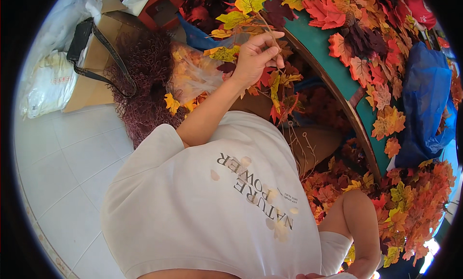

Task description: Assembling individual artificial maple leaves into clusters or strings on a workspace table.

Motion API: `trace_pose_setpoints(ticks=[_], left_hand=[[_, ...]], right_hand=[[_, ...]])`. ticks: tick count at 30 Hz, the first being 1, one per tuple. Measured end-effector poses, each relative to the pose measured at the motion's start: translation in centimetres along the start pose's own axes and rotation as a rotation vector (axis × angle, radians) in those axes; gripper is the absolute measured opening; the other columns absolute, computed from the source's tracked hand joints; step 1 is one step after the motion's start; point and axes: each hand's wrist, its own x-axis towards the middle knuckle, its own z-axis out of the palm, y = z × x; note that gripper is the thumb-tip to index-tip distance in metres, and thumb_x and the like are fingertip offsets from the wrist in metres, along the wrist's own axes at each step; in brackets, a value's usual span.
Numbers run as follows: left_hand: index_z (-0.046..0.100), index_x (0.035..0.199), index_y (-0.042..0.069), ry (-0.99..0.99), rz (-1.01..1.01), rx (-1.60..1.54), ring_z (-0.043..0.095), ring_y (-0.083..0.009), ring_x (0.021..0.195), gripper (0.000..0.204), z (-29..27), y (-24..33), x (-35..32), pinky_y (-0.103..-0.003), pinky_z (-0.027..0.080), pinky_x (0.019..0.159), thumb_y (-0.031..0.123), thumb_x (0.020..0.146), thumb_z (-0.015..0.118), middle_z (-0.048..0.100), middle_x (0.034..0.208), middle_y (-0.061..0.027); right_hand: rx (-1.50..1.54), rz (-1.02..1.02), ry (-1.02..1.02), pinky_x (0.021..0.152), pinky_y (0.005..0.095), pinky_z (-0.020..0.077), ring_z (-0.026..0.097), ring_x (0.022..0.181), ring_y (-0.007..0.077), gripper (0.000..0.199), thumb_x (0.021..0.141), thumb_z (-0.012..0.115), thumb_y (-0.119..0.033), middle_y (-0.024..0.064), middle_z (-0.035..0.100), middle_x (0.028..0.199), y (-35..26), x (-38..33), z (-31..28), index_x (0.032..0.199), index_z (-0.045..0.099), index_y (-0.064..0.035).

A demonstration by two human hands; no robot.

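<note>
My left hand (260,57) is raised near the green table's edge, its fingers pinched round the thin brown stem of an artificial maple leaf branch (266,24). Yellow-green and dark purple leaves spread from the stem above the fingers. More yellow and red leaves (276,88) hang just below the hand; whether they belong to the same branch is unclear. My right arm (359,226) is bent at the elbow beside a heap of orange and red leaves (419,206). Only a sliver of skin shows at the lower edge, so the right hand's fingers are hidden.
Loose artificial leaves lie over the green table (313,42). A blue plastic bag (424,100) stands at its right. Bare brown stems (301,146) hang by my lap. To the left are a dark purple wiry bundle (142,81), a cardboard box (91,88) and a black strap (113,52).
</note>
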Motion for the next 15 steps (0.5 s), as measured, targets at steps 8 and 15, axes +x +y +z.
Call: trace_pose_setpoints(ticks=[8, 15], left_hand=[[0.054, 0.118, -0.001, -0.004, -0.037, 0.115, 0.062, -0.0154, 0.069, 0.029, 1.1, -0.3, -0.5, -0.028, 0.055, 0.064, -0.002, 0.089, 0.054, 0.056, 0.085, -0.0036], [0.056, 0.117, 0.002, -0.023, -0.060, 0.119, 0.061, -0.0131, 0.071, 0.028, 1.7, -0.4, -1.0, -0.026, 0.055, 0.065, -0.001, 0.089, 0.053, 0.053, 0.086, -0.0016]], right_hand=[[-0.075, 0.109, 0.030, 0.047, 0.0281, 0.0538, 0.063, 0.057, 0.0208, 0.019, 0.069, 0.064, -0.016, 0.0115, 0.063, 0.070, 2.8, -2.9, -0.1, 0.075, 0.061, 0.0018], [-0.212, 0.224, 0.141, 0.046, 0.0265, 0.0457, 0.060, 0.053, 0.0176, 0.020, 0.074, 0.071, -0.020, 0.0037, 0.061, 0.061, 10.4, -5.2, 0.3, 0.083, 0.068, -0.0025]])
